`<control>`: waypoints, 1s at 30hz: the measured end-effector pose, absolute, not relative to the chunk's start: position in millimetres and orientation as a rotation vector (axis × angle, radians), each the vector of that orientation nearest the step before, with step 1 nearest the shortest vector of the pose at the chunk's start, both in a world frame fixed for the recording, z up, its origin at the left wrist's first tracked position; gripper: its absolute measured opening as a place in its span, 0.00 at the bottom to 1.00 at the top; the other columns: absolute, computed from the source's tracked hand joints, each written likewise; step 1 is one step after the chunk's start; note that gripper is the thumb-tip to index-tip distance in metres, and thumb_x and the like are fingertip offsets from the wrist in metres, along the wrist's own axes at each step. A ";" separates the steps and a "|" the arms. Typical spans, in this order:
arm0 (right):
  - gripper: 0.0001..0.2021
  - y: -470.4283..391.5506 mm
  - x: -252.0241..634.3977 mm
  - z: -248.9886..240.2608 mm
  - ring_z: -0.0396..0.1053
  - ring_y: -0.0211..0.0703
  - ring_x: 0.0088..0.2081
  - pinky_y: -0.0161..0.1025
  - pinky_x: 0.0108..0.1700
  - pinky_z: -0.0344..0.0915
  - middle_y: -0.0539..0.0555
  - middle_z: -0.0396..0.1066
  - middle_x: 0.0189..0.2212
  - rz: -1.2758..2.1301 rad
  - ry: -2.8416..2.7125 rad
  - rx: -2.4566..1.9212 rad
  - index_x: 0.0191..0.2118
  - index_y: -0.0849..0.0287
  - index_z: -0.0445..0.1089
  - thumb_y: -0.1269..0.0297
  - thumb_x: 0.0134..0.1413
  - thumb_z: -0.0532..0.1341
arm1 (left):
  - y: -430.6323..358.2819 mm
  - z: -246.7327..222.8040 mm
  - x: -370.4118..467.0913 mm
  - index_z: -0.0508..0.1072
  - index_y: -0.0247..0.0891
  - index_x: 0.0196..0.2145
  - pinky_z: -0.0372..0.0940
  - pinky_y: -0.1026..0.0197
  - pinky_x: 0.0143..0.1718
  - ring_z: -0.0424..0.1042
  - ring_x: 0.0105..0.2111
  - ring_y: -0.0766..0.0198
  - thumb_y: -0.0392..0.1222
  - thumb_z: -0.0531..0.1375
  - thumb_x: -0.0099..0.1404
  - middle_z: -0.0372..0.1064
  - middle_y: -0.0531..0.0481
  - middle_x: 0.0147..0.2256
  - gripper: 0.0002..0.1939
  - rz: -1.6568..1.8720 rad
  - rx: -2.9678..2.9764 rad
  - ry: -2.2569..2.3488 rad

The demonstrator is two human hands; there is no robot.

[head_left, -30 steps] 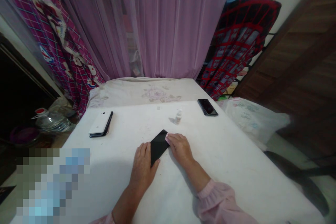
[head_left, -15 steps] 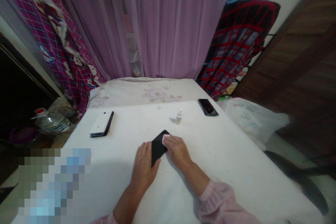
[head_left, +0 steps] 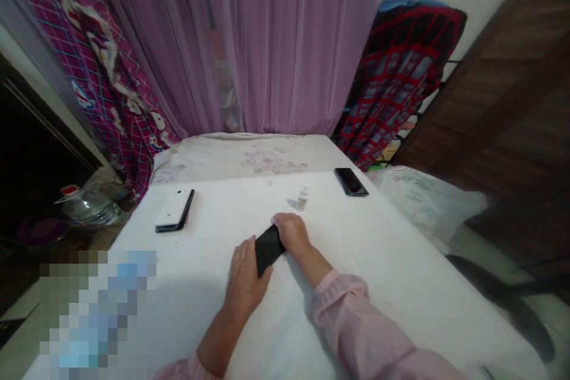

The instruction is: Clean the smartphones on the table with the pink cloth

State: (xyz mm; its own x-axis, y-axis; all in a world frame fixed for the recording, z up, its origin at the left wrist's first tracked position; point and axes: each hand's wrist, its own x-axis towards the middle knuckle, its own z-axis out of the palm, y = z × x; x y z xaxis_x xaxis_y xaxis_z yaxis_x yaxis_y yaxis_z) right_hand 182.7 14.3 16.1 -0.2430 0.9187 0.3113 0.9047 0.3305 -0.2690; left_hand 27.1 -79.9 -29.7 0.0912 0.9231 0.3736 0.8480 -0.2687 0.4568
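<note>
A black smartphone [head_left: 268,249] lies at a slant on the white-covered table. My left hand [head_left: 244,276] grips its near left end, thumb on the lower edge and fingers along the upper side. Over the phone's far end, my right hand [head_left: 291,231] is closed, its fingers bent down at the top edge. The small pink cloth it holds is almost wholly covered by the fingers. Just beyond that hand stands a small white bottle [head_left: 303,198], upright.
Stacked phones, a white one [head_left: 174,209] on top, lie at the table's left. More dark phones [head_left: 351,181] lie at the back right. Beside the table are a water jug [head_left: 91,206] on the left and a white plastic bag [head_left: 427,199] on the right. Purple curtains [head_left: 285,41] hang behind.
My right hand has moved up and slightly left, round the phone's far end, and the pink cloth has gone mostly out of sight under it. My left hand keeps its hold.
</note>
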 end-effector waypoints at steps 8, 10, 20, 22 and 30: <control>0.08 -23.2 170.7 1.9 0.71 0.41 0.46 0.39 0.49 0.61 0.53 0.77 0.43 0.079 -2.339 -1.144 0.40 0.55 0.75 0.71 0.61 0.58 | -78.1 -28.1 27.1 0.47 0.33 0.63 0.56 0.37 0.59 0.61 0.58 0.44 0.39 0.56 0.60 0.61 0.35 0.57 0.37 0.982 2.219 1.782; 0.08 -19.1 175.2 3.3 0.71 0.41 0.47 0.38 0.50 0.61 0.52 0.77 0.43 0.094 -2.340 -1.181 0.40 0.55 0.75 0.70 0.61 0.58 | -78.1 -27.6 26.7 0.48 0.33 0.63 0.57 0.37 0.59 0.60 0.58 0.44 0.40 0.56 0.60 0.60 0.34 0.57 0.36 0.986 2.203 1.770; 0.10 -6.5 176.1 12.7 0.71 0.43 0.45 0.38 0.47 0.61 0.54 0.77 0.41 0.085 -2.236 -1.472 0.37 0.57 0.75 0.71 0.63 0.56 | -77.2 -21.4 27.1 0.47 0.34 0.64 0.57 0.38 0.58 0.62 0.58 0.45 0.40 0.59 0.57 0.62 0.35 0.57 0.40 0.974 2.136 1.785; 0.09 -17.2 161.8 10.8 0.71 0.42 0.45 0.38 0.48 0.60 0.53 0.77 0.41 0.121 -2.295 -1.356 0.38 0.57 0.75 0.70 0.63 0.56 | -76.6 -21.4 26.4 0.46 0.35 0.64 0.56 0.38 0.59 0.62 0.58 0.46 0.37 0.58 0.57 0.62 0.36 0.57 0.40 0.978 2.155 1.768; 0.11 -1.1 185.0 16.4 0.71 0.41 0.45 0.37 0.48 0.58 0.53 0.78 0.41 0.153 -2.252 -1.556 0.39 0.56 0.75 0.69 0.64 0.55 | -76.3 -20.6 26.8 0.47 0.32 0.64 0.57 0.40 0.59 0.61 0.58 0.45 0.41 0.58 0.58 0.63 0.35 0.57 0.40 0.923 2.139 1.780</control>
